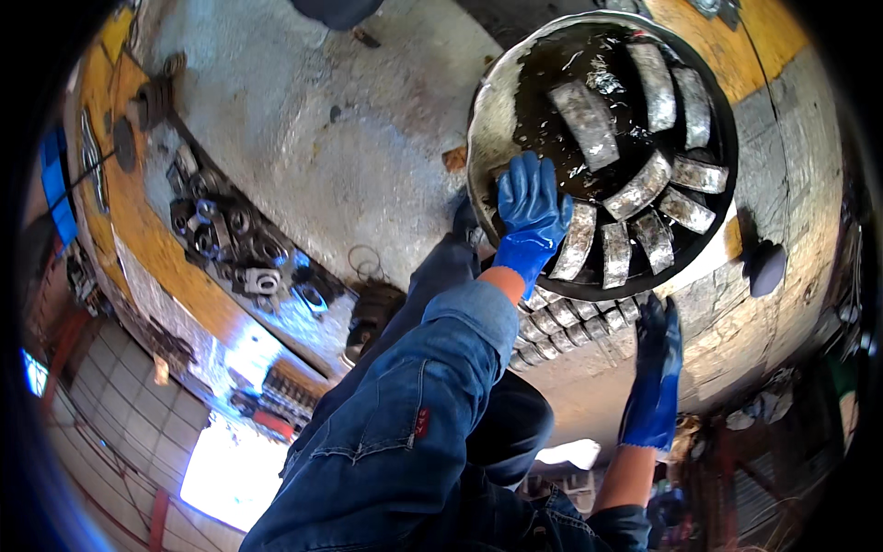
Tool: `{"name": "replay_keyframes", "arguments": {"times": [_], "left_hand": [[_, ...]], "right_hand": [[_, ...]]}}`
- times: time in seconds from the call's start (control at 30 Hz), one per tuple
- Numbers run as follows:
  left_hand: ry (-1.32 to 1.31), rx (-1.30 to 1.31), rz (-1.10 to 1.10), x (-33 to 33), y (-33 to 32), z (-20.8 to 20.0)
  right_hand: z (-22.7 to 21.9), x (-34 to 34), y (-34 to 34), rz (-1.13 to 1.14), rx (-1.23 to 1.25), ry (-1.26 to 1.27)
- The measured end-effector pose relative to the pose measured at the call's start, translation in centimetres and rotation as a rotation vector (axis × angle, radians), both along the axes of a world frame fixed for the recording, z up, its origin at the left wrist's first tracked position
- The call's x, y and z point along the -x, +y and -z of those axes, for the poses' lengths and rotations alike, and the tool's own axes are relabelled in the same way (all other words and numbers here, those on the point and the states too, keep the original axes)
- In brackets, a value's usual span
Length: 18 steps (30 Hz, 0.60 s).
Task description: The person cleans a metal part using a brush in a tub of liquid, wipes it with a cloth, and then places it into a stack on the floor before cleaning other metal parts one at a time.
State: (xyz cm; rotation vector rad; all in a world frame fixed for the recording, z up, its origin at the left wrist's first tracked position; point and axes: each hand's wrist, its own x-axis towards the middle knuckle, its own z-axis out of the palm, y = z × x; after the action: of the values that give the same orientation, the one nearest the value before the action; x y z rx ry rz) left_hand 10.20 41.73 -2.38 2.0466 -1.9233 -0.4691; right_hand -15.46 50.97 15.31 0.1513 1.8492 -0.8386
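Observation:
A wide round basin point(485, 120) holds dark, shiny liquid and several curved, silvery metal pieces point(651, 87). Many of these lie around its right and near sides; one broader piece point(586, 124) rests toward the middle. My left hand point(533, 207), in a blue rubber glove, is over the basin's near-left side, back up and fingers stretched out. Beside its thumb lies another curved piece point(577, 241); whatever is under the palm is hidden. My right hand point(658, 336), gloved in blue, reaches just outside the near rim with fingers extended, beside stacked rows of similar metal pieces point(570, 324).
Metal rings and machined parts point(244, 230) sit along the left on a yellow-edged surface. A dark rounded object point(765, 270) stands right of the basin. A small brown block point(454, 159) lies by the basin's left rim. My legs are below the left arm.

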Motion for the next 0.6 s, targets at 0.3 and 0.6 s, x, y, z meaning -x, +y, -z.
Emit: {"name": "replay_keyframes", "arguments": {"times": [0.3,0.6], "left_hand": [[-0.124,-0.222,0.101,-1.3,-0.7,-1.6],[0.410,-0.701,0.443,-7.2,-6.1,-9.3]], "right_hand": [[-2.9,-9.5,12.8,0.624,0.104,-0.202],[-2.7,-24.0,25.6,1.390,0.347,-0.001]]}}
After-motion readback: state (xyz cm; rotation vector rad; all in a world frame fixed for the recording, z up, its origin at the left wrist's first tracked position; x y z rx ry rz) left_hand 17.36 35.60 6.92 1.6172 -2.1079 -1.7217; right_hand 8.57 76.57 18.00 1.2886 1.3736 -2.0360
